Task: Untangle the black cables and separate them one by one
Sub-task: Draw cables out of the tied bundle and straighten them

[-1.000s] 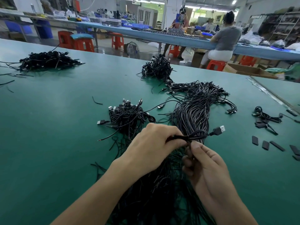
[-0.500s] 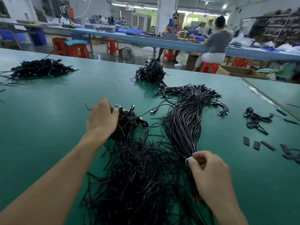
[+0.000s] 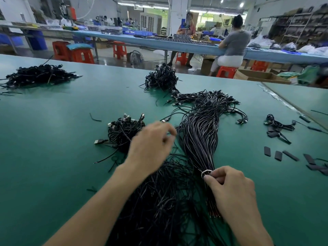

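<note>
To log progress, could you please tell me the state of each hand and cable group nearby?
left hand: blurred, fingers loosely curled, nothing visibly held
right hand: pinching the cable bundle at its white band
cable bundle: tied near end, fanned far end
USB cable pile: heaped, plugs pointing up
loose cables: tangled in a spread heap

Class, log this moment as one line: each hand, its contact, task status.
left hand: blurred above loose cables, grip unclear | right hand: pinches cable bundle at white band | status: bundle banded, not yet separated
</note>
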Action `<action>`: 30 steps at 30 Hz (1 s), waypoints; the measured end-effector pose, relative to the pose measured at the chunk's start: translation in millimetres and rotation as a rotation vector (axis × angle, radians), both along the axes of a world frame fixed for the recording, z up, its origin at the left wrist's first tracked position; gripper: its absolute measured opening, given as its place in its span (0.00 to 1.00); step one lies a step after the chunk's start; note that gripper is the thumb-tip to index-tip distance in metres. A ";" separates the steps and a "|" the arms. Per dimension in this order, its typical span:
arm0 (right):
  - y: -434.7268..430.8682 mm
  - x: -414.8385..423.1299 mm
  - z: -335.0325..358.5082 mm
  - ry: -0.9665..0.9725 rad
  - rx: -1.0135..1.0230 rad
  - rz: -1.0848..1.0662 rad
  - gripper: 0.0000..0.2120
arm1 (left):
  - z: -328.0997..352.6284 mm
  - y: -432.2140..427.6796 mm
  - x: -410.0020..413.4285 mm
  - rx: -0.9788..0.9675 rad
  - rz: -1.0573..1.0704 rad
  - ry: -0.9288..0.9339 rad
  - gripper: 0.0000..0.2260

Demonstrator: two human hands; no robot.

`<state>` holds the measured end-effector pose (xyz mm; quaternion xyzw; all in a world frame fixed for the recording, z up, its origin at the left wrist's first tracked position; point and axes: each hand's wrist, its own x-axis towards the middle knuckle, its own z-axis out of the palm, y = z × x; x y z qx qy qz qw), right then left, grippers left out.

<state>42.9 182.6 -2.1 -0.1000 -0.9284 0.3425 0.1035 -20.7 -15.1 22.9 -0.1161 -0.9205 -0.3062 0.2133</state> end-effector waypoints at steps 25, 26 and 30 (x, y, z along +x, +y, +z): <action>20.0 -17.5 -6.6 -0.026 -0.372 0.042 0.13 | -42.1 75.3 20.5 -0.234 -0.130 -0.128 0.09; 21.6 -16.9 -6.3 -0.049 -0.363 0.046 0.14 | -43.1 76.3 20.3 -0.251 -0.112 -0.111 0.08; 32.8 -15.8 -5.6 -0.143 -0.251 0.055 0.15 | -46.1 72.1 18.7 -0.138 -0.106 -0.161 0.05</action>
